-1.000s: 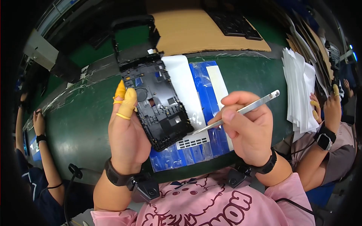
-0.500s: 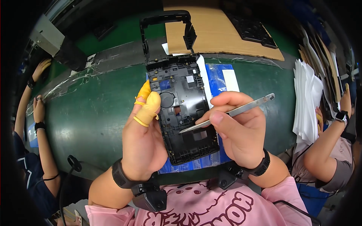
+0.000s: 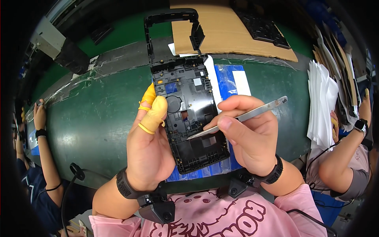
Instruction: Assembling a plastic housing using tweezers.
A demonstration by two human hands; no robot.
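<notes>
At the right hand [image 3: 252,140]: thumb and fingers pinching metal tweezers [image 3: 260,112], tip over the lower inner face of a black housing [image 3: 197,148]; whether it touches, cannot tell. Left hand [image 3: 148,146] grips the housing by its left edge, thumb in front; yellow finger covers [image 3: 153,114] on the thumb and one finger. Housing raised before the wearer, its open frame end pointing away. Beneath and behind it, a blue plastic-covered pad [image 3: 231,89] on a green table [image 3: 87,126]. Farther off, a cardboard sheet [image 3: 213,33] bearing a black panel [image 3: 264,29]. Right side: upright white sheets [image 3: 321,102], a co-worker's watched wrist [image 3: 360,126] beyond. Left side: another co-worker's hand [image 3: 39,114] at the table edge.
</notes>
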